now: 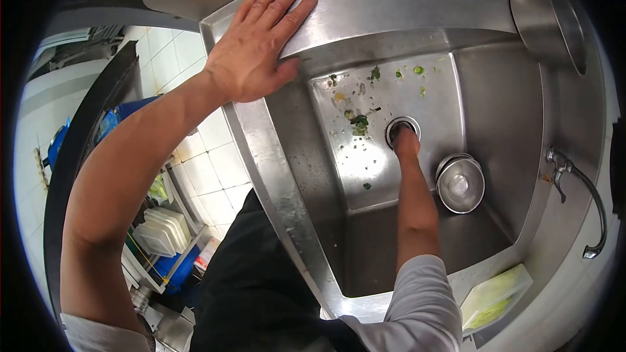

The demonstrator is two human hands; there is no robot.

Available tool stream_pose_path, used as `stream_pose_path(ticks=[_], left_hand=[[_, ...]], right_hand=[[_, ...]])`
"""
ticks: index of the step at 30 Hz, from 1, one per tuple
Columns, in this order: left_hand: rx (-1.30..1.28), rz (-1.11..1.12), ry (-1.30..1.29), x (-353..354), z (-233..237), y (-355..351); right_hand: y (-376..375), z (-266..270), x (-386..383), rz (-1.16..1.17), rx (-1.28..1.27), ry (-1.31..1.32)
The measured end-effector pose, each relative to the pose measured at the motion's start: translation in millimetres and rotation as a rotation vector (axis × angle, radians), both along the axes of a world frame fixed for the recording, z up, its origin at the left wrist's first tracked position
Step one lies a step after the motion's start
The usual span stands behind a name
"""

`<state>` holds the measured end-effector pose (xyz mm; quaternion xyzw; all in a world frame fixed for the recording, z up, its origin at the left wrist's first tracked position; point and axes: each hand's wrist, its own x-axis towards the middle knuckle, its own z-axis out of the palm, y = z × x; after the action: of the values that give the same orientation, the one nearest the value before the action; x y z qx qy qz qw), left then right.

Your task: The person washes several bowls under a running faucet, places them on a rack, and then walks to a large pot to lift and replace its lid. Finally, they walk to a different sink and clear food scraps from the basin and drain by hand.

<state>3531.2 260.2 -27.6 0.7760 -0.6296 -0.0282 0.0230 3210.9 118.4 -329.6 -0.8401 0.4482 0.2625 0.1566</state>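
My left hand (261, 45) lies flat on the metal rim (391, 6) of a stainless steel sink, its fingers spread and holding nothing. Down in the sink, my right hand (405, 141) reaches into the round drain hole (391, 132); its fingers are hidden inside. Bits of green leaf (359, 124) are scattered over the sink floor (358, 163), mostly left of and beyond the drain. Close to my right forearm, metal bowls (460, 183) sit one in another on the sink floor.
A steel pot (548, 23) stands at the sink's far right corner. On the right edge is a curved tap (590, 202). A clear container with shredded greens (495, 296) rests at the near right. Left of the sink, white plastic containers (163, 229) stand on a low rack above tiled floor.
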Motion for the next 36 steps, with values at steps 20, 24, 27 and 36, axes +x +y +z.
stream_pose_path(ticks=[20,24,27,36], left_hand=[[-0.01,0.001,0.003,0.1,0.4,1.0],[0.01,0.007,0.005,-0.2,1.9,0.5],[0.012,0.014,0.017,-1.1,3.1,-0.1],[-0.001,0.013,0.044,-0.6,3.0,0.2]], right_hand=[[3.6,-14.8,0.7,-0.416,0.03,-0.178],[6.7,5.6,10.0,-0.341,0.083,-0.389],[0.7,4.2,11.5,-0.346,0.486,-0.752],[-110.2,-9.1,77.9,-0.483,-0.208,-0.576]])
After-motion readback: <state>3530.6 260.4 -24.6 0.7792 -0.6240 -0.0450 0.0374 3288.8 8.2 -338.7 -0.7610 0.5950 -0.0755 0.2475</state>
